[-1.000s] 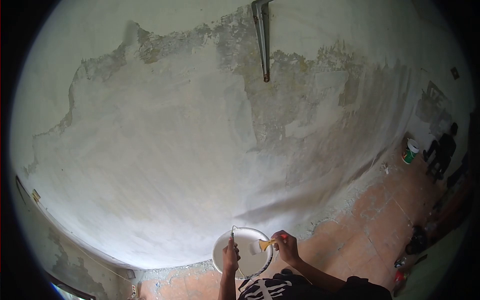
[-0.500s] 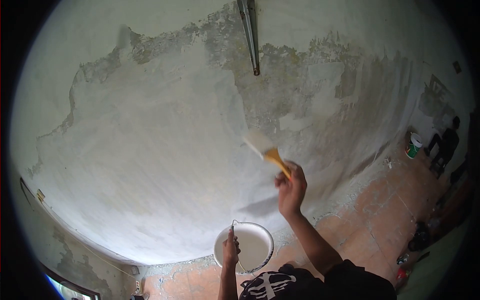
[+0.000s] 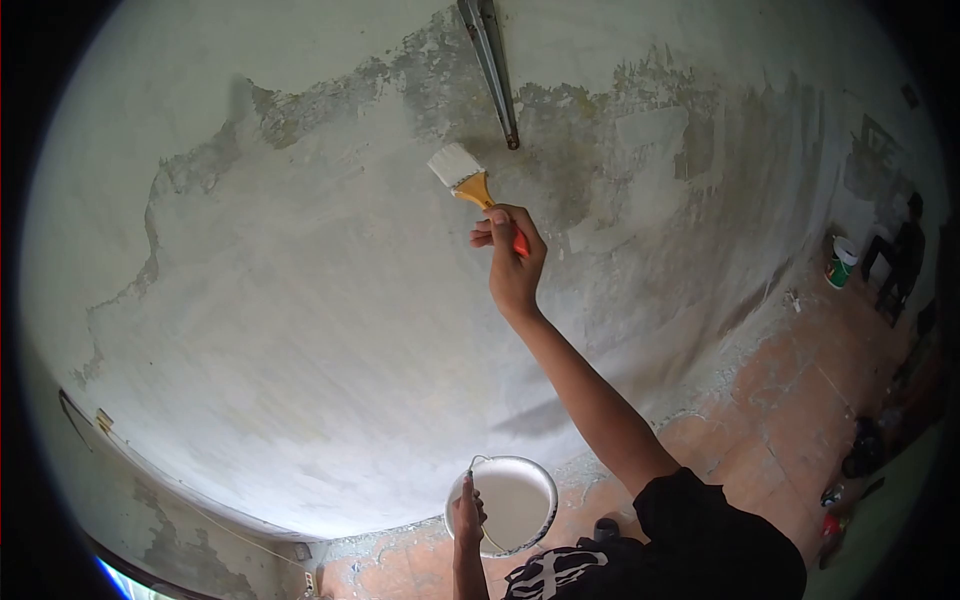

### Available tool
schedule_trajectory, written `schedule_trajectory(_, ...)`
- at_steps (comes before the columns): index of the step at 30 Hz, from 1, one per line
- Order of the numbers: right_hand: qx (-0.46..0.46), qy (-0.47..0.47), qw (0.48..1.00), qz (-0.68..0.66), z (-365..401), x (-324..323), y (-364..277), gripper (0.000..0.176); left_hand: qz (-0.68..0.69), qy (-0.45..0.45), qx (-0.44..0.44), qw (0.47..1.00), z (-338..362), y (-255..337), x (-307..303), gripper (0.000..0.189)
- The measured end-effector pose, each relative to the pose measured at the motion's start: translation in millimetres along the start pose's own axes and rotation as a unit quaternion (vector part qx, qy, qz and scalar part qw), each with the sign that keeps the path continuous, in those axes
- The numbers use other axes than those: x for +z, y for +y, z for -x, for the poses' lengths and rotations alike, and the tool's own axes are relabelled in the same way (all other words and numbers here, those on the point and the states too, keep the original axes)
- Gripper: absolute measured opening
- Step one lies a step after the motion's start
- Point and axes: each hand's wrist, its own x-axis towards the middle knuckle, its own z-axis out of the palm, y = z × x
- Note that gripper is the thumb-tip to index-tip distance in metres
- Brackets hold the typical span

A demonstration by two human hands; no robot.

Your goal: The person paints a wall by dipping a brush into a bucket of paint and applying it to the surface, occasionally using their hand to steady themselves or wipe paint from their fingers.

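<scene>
My right hand point(image 3: 517, 250) is closed around the handle of a paintbrush point(image 3: 470, 182), arm stretched up toward the wall. The brush has white-coated bristles, a yellow neck and a red handle end; its bristles overlap the patchy grey wall point(image 3: 300, 250) just left of a metal bracket's lower end. Low in the view, my left hand point(image 3: 467, 510) grips the wire handle of a white bucket point(image 3: 552, 500). Pale liquid lies inside the bucket. Part of the wire is hidden behind my fingers.
A metal bracket point(image 3: 490, 75) hangs down the wall at top centre. Tiled floor point(image 3: 740, 450) runs along the wall's foot. At far right a person point(image 3: 905, 250) sits near a green and white bucket point(image 3: 841, 262). Dark items lie along the right edge.
My right hand has raised the paintbrush up and to the left, closer to the bracket. My left hand still holds the bucket; the view has shifted slightly.
</scene>
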Motion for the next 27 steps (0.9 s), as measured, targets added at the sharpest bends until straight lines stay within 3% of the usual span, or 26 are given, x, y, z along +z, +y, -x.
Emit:
schedule_trajectory(13, -0.018, 0.073, 0.995, 0.067, 39, -10, 38, 0.020, -0.054, 0.075, -0.045, 0.995, -6, -9, -85, 0.044)
schedule_trajectory(21, 0.051, 0.106, 0.987, 0.111, 103, -49, 47, 0.021, -0.065, 0.123, -0.039, 0.989, -24, -31, -168, 0.048)
schedule_trajectory(24, 0.079, 0.171, 0.977, 0.099, 104, -52, 31, 0.026, -0.072, 0.149, -0.055, 0.985, -27, -40, -197, 0.049)
schedule_trajectory(27, -0.008, 0.138, 0.987, 0.082, 72, -35, 18, 0.026, -0.075, 0.172, -0.064, 0.980, -35, -62, -224, 0.045)
